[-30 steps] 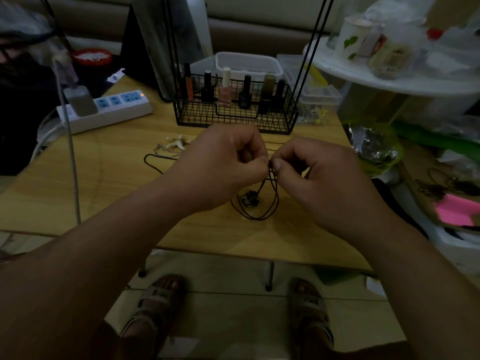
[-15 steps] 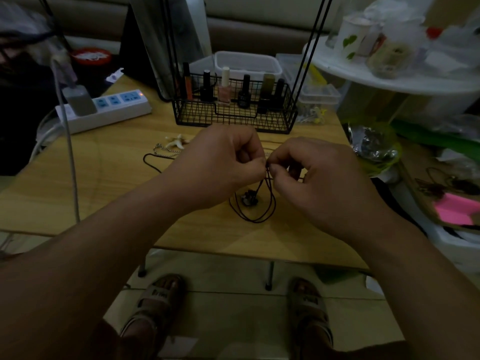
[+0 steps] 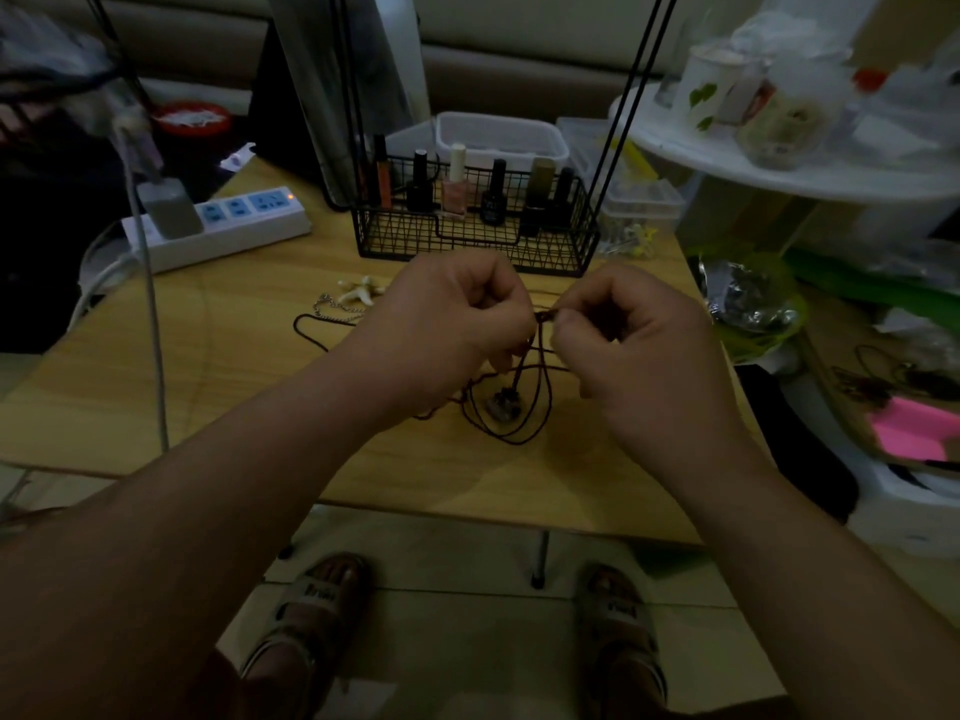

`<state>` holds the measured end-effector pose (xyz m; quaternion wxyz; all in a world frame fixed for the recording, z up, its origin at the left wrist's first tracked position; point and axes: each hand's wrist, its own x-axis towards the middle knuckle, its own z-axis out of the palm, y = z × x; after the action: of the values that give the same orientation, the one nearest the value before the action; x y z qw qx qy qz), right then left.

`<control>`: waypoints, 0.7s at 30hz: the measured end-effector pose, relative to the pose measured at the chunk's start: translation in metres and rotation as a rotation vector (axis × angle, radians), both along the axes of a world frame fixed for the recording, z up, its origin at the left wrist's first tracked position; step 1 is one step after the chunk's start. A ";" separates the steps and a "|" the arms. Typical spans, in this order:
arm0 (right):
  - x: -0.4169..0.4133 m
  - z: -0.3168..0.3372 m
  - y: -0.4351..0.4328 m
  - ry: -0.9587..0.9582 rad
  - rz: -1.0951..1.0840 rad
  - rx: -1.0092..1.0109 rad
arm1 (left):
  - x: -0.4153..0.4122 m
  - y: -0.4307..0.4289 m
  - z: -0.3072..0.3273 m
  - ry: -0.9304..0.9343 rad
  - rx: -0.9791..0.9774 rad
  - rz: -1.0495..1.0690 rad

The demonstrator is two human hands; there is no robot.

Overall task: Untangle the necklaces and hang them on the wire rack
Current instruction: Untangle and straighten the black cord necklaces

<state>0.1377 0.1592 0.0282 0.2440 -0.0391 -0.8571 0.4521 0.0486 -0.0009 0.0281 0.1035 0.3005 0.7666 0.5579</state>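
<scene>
Necklace cord (image 3: 540, 407) — pinched between left hand (image 3: 447, 324) and right hand (image 3: 628, 345) — hangs below them.

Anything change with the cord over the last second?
Hardly. The left hand and right hand still pinch the dark cord necklace at the knot, edging slightly toward the wire rack. The pendant and starfish necklace stayed on the table.

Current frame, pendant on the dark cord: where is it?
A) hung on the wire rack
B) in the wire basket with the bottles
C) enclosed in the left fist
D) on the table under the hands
D: the pendant rests on the table inside the loop of the dark cord, below where the left hand and right hand pinch that cord.
</scene>
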 end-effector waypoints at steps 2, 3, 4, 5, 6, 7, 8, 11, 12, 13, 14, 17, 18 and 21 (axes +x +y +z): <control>0.000 0.004 0.003 -0.006 -0.040 -0.123 | -0.002 -0.001 0.000 -0.071 0.036 0.011; 0.000 0.006 0.006 -0.014 -0.042 -0.149 | -0.003 -0.002 0.000 -0.096 0.043 0.015; 0.000 0.007 0.009 -0.024 -0.039 -0.175 | -0.003 -0.002 -0.001 -0.109 0.046 0.015; 0.000 0.008 0.011 -0.034 -0.036 -0.221 | -0.003 -0.003 -0.001 -0.112 0.046 0.013; 0.001 0.009 0.012 -0.048 -0.031 -0.300 | -0.003 -0.003 -0.001 -0.108 0.044 0.011; 0.000 0.010 0.013 -0.063 -0.016 -0.406 | -0.002 -0.003 0.000 -0.103 0.037 0.014; -0.001 0.011 0.013 -0.074 0.009 -0.531 | -0.001 -0.002 0.000 -0.100 0.024 0.020; -0.004 0.015 0.016 -0.079 0.062 -0.868 | 0.003 -0.003 0.000 -0.103 -0.039 0.047; -0.003 0.018 0.019 -0.070 0.067 -0.946 | 0.004 -0.003 0.000 -0.105 -0.058 0.058; -0.002 0.022 0.022 -0.053 0.066 -1.012 | 0.004 -0.003 0.000 -0.107 -0.074 0.069; -0.001 0.025 0.027 -0.029 0.062 -1.072 | 0.005 -0.003 0.000 -0.110 -0.089 0.080; 0.005 0.030 0.044 0.047 0.026 -1.179 | 0.003 -0.004 0.002 -0.122 -0.108 0.115; 0.006 0.030 0.048 0.058 0.015 -1.194 | 0.003 -0.004 0.003 -0.122 -0.104 0.116; 0.007 0.027 0.053 0.063 0.017 -1.268 | 0.003 -0.005 0.005 -0.116 -0.110 0.111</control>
<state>0.1446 0.2122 0.0551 0.1949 -0.1562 -0.4153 0.8747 0.0521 -0.0060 0.0332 0.1330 0.2184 0.8044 0.5362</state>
